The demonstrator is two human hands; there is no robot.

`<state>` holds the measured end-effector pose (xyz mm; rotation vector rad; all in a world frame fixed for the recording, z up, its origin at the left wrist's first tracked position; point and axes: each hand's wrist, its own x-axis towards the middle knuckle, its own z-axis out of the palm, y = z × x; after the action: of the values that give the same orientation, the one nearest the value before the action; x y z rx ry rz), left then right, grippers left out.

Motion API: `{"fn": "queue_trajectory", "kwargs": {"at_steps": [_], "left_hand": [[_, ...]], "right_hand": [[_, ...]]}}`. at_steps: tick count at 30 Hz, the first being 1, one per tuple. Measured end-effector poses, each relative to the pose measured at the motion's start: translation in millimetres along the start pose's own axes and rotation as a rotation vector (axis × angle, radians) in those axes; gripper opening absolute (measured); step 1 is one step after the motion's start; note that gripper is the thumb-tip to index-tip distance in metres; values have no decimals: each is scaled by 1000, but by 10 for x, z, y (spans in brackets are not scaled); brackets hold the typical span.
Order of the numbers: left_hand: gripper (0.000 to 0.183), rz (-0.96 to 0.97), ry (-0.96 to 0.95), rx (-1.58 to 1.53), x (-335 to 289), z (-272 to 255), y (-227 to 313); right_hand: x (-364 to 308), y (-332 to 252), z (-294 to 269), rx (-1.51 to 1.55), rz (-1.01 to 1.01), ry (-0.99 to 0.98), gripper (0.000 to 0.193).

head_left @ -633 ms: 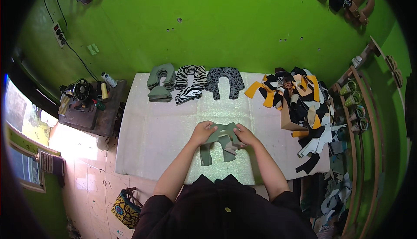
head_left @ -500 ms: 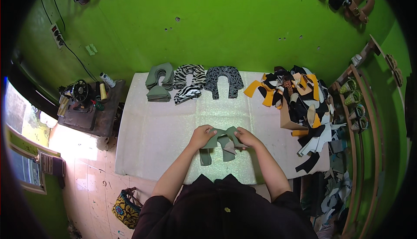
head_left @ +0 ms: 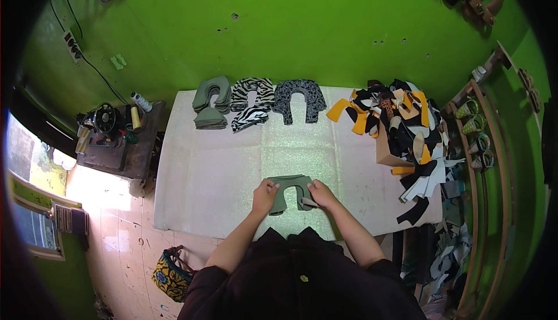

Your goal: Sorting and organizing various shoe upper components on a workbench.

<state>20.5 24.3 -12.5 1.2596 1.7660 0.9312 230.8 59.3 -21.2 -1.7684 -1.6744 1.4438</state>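
Held item: green arch-shaped pieces, layered, over the near middle of the counter, gap facing the person; whether they rest on the surface I cannot tell.
Left hand: grasping the arch's left side, thumb and fingers pinched at the edge.
Right hand: grasping the arch's right side near its upper corner.
Change logged: half a second ago I had the pieces splayed and overlapping unevenly; they now sit together as one arch, both legs distinct.
Bearing on the work: I judge the layers closer to matched, though the top edge looks slightly stepped.
Irregularity: pale strip showing at the right leg; I cannot tell whether it is a separate piece or an underside.
Back row, left to right: green stack, zebra-print stack, dark patterned stack; unmoved on the counter.
Right end: mixed offcuts heaped over a brown carton.
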Motion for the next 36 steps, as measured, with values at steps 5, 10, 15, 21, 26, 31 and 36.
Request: {"fn": "queue_trajectory", "kwargs": {"at_steps": [5,10,15,21,26,31,36], "left_hand": [[26,-30,51,144,18,-26,59],[23,-25,32,517,-7,-42,240],[15,437,164,593,10,-64,-150],[25,702,-215,565,56,-278,-113],[34,718,-368,556,-27,-517,-7],[36,858,-436,466,-6,-623,-103],[34,780,-541,584,2,-684,-2]], "right_hand": [[-123,-329,122,-249,85,181,36],[-165,-464,131,-416,105,241,34],[-175,-381,213,-596,-190,459,22],[-149,-170,90,-476,-511,464,13],[-140,-134,-274,-540,-537,126,21],[-267,-174,-430,-700,-541,-3,41],[-396,-241,-406,-787,-554,20,58]]}}
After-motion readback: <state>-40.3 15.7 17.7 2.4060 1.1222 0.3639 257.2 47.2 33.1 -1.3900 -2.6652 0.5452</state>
